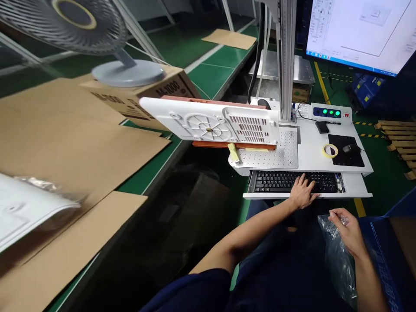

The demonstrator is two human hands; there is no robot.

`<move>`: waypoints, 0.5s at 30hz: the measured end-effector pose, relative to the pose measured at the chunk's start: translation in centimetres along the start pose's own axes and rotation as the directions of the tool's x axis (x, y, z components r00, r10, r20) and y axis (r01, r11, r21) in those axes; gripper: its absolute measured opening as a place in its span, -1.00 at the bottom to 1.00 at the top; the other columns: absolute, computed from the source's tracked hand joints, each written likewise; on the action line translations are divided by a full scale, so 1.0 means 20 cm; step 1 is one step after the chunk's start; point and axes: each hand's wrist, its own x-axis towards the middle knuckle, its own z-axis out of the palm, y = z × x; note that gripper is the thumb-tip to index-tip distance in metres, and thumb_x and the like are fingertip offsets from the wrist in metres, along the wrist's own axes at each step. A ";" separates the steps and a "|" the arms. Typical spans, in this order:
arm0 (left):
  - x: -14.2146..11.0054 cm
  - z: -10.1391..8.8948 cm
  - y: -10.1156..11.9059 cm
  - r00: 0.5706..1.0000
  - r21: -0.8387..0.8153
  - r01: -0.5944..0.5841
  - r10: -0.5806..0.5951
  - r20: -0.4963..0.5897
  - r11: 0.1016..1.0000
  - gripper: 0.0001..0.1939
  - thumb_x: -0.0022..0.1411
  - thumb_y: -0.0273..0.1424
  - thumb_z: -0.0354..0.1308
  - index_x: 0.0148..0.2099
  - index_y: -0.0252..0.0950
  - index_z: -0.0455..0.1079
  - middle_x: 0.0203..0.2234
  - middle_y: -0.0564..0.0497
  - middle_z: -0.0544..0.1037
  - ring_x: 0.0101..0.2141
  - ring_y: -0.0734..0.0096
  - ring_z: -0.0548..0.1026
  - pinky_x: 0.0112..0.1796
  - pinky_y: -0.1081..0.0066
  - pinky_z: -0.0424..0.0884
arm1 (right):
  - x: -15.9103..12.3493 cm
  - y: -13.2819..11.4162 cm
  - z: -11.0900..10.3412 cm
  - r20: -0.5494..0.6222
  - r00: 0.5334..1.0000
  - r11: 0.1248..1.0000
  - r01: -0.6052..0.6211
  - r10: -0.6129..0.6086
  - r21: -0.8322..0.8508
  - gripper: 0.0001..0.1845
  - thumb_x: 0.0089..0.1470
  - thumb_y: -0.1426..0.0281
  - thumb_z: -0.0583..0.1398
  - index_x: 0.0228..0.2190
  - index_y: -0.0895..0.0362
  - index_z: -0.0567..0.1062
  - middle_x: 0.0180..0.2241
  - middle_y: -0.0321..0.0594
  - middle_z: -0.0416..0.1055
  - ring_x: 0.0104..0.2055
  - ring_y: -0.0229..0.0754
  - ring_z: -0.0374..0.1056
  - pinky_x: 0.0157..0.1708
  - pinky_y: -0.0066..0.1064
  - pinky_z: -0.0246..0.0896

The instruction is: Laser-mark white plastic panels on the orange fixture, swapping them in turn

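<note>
My left hand (303, 191) rests on the black keyboard (294, 181) in the pull-out tray, its fingers spread over the keys. My right hand (347, 232) is closed on a clear plastic bag (336, 255) that hangs over my lap. A white plastic panel (211, 125) with vent slots lies on an orange fixture on the perforated machine table (286, 151).
A monitor (360, 32) stands at the upper right, with a mouse (351, 148) on a black pad, a tape roll (330, 151) and a control box with green lights (328, 112). At left, cardboard sheets (65, 138), a fan (94, 30) on a carton and a bagged white panel (29, 208).
</note>
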 end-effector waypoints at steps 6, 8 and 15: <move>-0.07 -0.16 0.05 0.995 -0.216 -0.092 0.080 -0.066 0.972 -0.33 0.53 0.04 0.14 0.48 -0.23 0.34 0.40 -0.36 0.41 0.51 -0.27 0.19 0.45 -0.21 0.23 | 0.10 -0.03 0.06 0.063 0.996 0.996 0.061 -0.056 -0.069 -0.39 0.20 -0.22 0.36 -0.14 0.06 0.69 -0.11 -0.06 0.67 -0.03 0.14 0.61 0.01 -0.14 0.46; -0.18 -0.24 0.04 0.992 -0.397 -0.125 0.112 -0.058 0.909 -0.44 0.54 -0.02 0.13 0.41 -0.18 0.40 0.31 -0.29 0.52 0.38 -0.12 0.41 0.38 -0.08 0.36 | 0.13 -0.03 0.11 0.097 0.992 0.991 0.094 -0.085 -0.098 -0.40 0.19 -0.24 0.35 -0.16 0.05 0.70 -0.13 -0.06 0.67 -0.05 0.15 0.61 -0.01 -0.13 0.47; -0.60 -0.29 -0.05 0.978 -0.863 0.154 0.050 0.202 0.482 0.09 0.06 0.16 0.58 0.47 -0.22 0.34 0.27 -0.27 0.55 0.22 -0.14 0.56 0.28 -0.04 0.49 | 0.22 -0.02 0.36 0.306 0.945 0.982 0.156 -0.116 -0.107 -0.39 0.23 -0.25 0.31 -0.15 0.03 0.69 -0.07 -0.02 0.67 -0.05 0.18 0.59 0.01 -0.08 0.50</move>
